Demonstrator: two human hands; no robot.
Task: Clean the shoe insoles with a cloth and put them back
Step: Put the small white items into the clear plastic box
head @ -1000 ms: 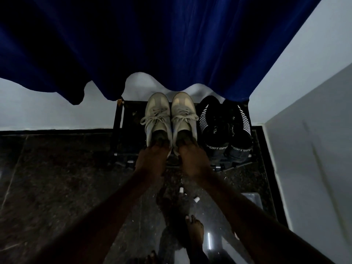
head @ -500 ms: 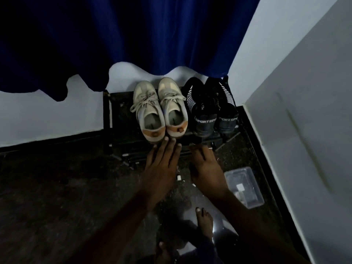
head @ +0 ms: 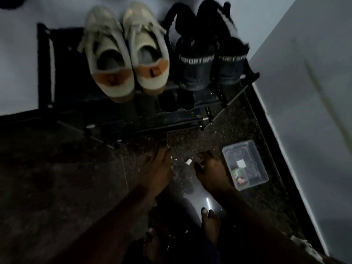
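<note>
A pair of cream sneakers with orange heel tabs, left sneaker (head: pixel 106 60) and right sneaker (head: pixel 146 52), stands on a low black shoe rack (head: pixel 171 119); pale insoles show inside their openings. My left hand (head: pixel 158 168) hovers over the dark floor in front of the rack, fingers straight, holding nothing. My right hand (head: pixel 211 168) is beside it, fingers loosely bent, also holding nothing. No cloth is in view.
A pair of black lettered shoes (head: pixel 207 60) stands right of the sneakers. A clear plastic box (head: pixel 245 164) with small items lies on the floor by my right hand. A small white object (head: pixel 189 161) lies between my hands. A grey wall (head: pixel 314 111) runs along the right. My bare feet (head: pixel 209 223) are below.
Both hands have drawn back from the sneakers' openings toward me and now hover above the floor. The view has tilted down, so the blue curtain is out of sight.
</note>
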